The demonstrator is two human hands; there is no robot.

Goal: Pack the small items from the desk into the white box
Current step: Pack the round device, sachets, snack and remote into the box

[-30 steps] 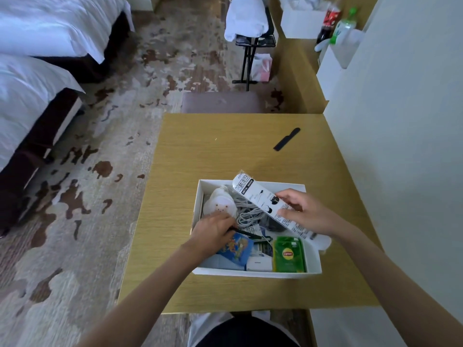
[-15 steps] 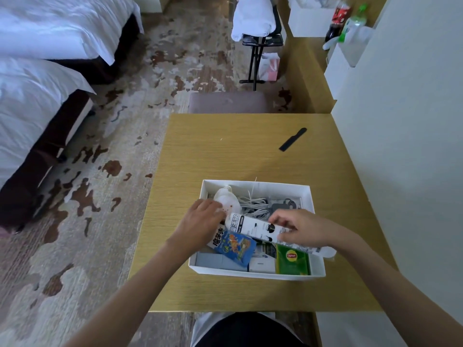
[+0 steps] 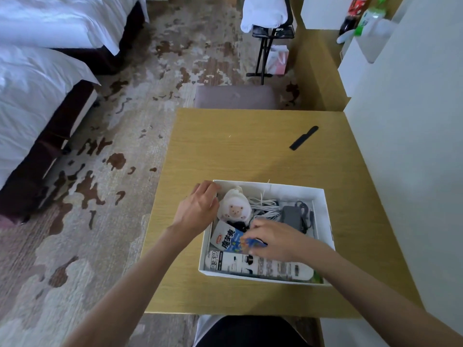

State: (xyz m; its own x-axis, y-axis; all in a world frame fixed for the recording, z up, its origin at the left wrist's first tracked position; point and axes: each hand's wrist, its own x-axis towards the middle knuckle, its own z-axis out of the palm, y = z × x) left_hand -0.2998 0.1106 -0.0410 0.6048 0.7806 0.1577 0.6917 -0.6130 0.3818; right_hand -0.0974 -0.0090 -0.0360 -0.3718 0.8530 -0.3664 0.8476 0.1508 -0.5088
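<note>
- A person's right hand point(image 3: 273, 240) reaches into the white box point(image 3: 275, 191). Its fingers point(image 3: 258, 225) are bent down and closed on a blue-and-white snack packet point(image 3: 231, 240) near the box's middle.
- The left hand point(image 3: 198, 207) sits at the box's far-left corner, fingers loosely curled over the wall. Whether it grips the wall cannot be told.
- Just beside that hand lies a round white sheep-face item point(image 3: 235, 209). A coiled white cable point(image 3: 265, 207) and a grey adapter point(image 3: 292, 216) fill the far side.
- A long white printed packet point(image 3: 263, 266) lies along the near wall, its right end under the right forearm.
- The box stands on the wooden desk point(image 3: 238, 151), near its front edge. A flat black item point(image 3: 303, 137) lies well apart, toward the far right.
- Beyond the desk are a padded stool point(image 3: 235, 97) and, at left, white beds point(image 3: 37, 101).
</note>
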